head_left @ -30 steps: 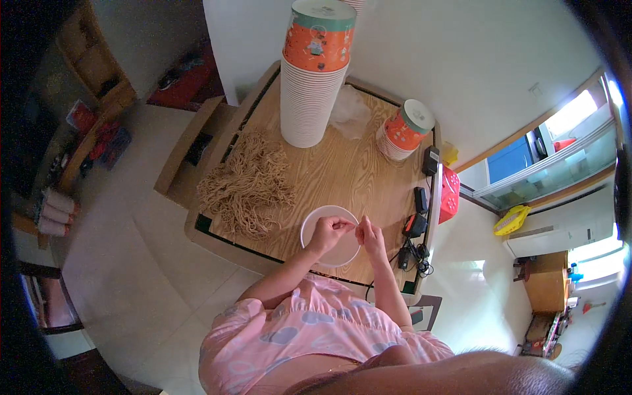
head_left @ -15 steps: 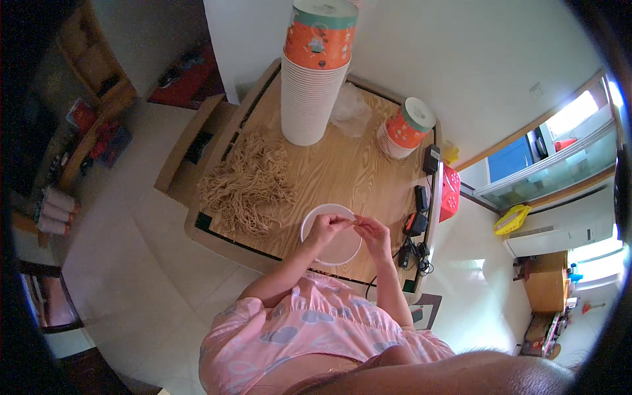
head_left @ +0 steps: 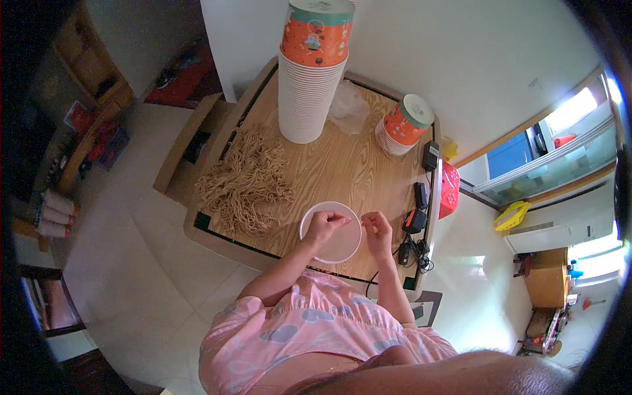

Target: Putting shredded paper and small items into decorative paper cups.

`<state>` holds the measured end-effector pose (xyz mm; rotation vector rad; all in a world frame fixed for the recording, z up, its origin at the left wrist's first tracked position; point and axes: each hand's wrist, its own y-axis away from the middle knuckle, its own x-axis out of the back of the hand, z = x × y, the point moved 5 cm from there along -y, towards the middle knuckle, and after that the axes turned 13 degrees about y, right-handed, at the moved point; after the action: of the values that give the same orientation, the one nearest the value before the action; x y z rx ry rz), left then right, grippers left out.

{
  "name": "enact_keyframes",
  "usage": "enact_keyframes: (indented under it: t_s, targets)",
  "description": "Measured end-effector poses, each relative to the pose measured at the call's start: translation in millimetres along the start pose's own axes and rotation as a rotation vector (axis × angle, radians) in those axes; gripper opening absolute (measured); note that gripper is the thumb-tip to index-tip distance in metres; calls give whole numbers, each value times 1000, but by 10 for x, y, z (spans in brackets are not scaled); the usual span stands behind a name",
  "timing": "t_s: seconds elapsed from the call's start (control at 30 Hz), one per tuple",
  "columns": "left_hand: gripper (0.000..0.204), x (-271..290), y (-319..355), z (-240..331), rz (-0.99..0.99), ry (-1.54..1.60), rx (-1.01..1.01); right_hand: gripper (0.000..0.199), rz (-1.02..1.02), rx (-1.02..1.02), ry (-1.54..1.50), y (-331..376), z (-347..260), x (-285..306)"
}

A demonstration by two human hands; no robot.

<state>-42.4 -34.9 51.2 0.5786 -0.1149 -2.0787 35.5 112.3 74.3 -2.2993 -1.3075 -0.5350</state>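
A white round tub (head_left: pixel 343 245) stands near the front edge of the wood-grain table, its mouth facing up. Over its rim is my left hand (head_left: pixel 327 226), fingers pinched together; anything between the fingertips is too small to make out. My right hand (head_left: pixel 377 233) is just right of the tub, fingers curled into a pinch, with a gap between the two hands. What it holds, if anything, I cannot see. Left of the tub lies a tangled heap of beige cords (head_left: pixel 247 181).
Behind the cords rises a tall stack of paper buckets (head_left: pixel 308 99), an orange and green one on top. A shorter stack (head_left: pixel 403 124) stands at the back right, with a crumpled clear plastic bag (head_left: pixel 349 108) between. Black adapters (head_left: pixel 430 157) and cables (head_left: pixel 419 253) line the table's right edge.
My hands, whose fingertips met above the tub, have drawn apart; the right one has moved slightly right. The tub, cords and stacks stay in place.
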Motion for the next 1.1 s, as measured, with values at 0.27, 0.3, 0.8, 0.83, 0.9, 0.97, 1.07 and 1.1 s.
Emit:
enact_keyframes:
  t_s: [0.27, 0.3, 0.8, 0.83, 0.9, 0.97, 1.07, 1.1]
  targets:
    - [19, -42, -18, -28, -55, 122, -9, 15, -91, 196, 130, -56, -474, 23]
    - [20, -44, -25, -39, -58, 112, -16, 15, -90, 195, 130, -54, -459, 24]
    - [15, -37, -53, -96, -89, 85, 21, 13, -89, 239, 199, -51, -474, 25]
    - [17, -26, -65, -104, -96, 95, -41, 13, -92, 279, 210, -52, -466, 20]
    - [16, -23, -93, -155, -102, 86, -42, 13, -90, 318, 223, -45, -438, 31]
    - [15, -23, -103, -171, -110, 78, -43, 13, -106, 281, 211, -46, -392, 28]
    - [16, -5, -104, -159, -96, 49, -9, 11, -104, 284, 263, -57, -403, -2]
    - [16, 7, -103, -145, -92, 32, -21, 11, -103, 285, 266, -57, -438, -21]
